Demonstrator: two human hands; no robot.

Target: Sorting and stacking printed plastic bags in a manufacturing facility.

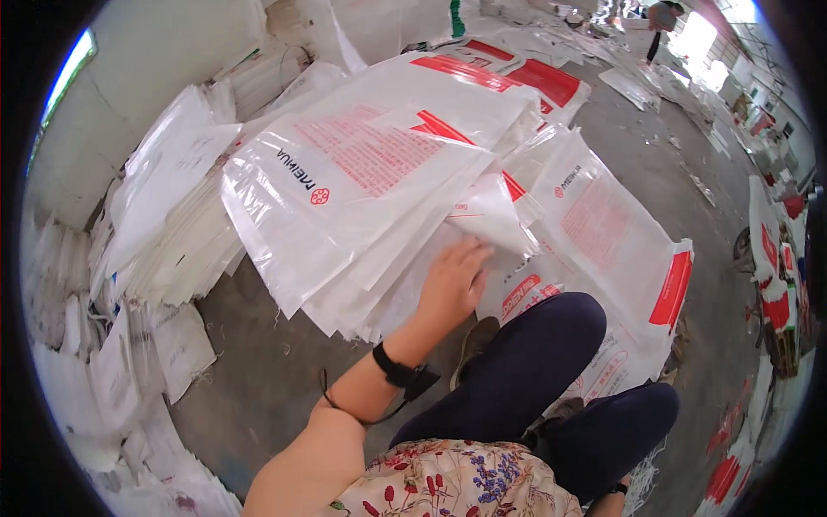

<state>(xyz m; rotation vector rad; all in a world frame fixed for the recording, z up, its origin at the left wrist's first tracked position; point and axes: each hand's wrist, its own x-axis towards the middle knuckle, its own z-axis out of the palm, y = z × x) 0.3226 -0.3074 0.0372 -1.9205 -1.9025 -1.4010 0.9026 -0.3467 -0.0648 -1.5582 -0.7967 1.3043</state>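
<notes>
My left hand (457,271), its fingers stretched out and a little blurred, is over the near edge of a fanned pile of white plastic sacks (258,215) with red print. Just beyond the fingertips, a white sack flap (491,211) is bent up. To the right of the pile, another printed white sack (603,224) with a red end band lies by my knees. Of my right arm only the wrist (612,502) with a dark band shows, low beside my right leg; the fingers of that hand are hidden.
Stacks of flattened white sacks (164,241) stand along the left, against a pale wall (164,60). More red and white sacks (775,284) lie at the far right. Loose white strands (642,482) are on the grey floor by my right leg. Another person (663,19) is far back.
</notes>
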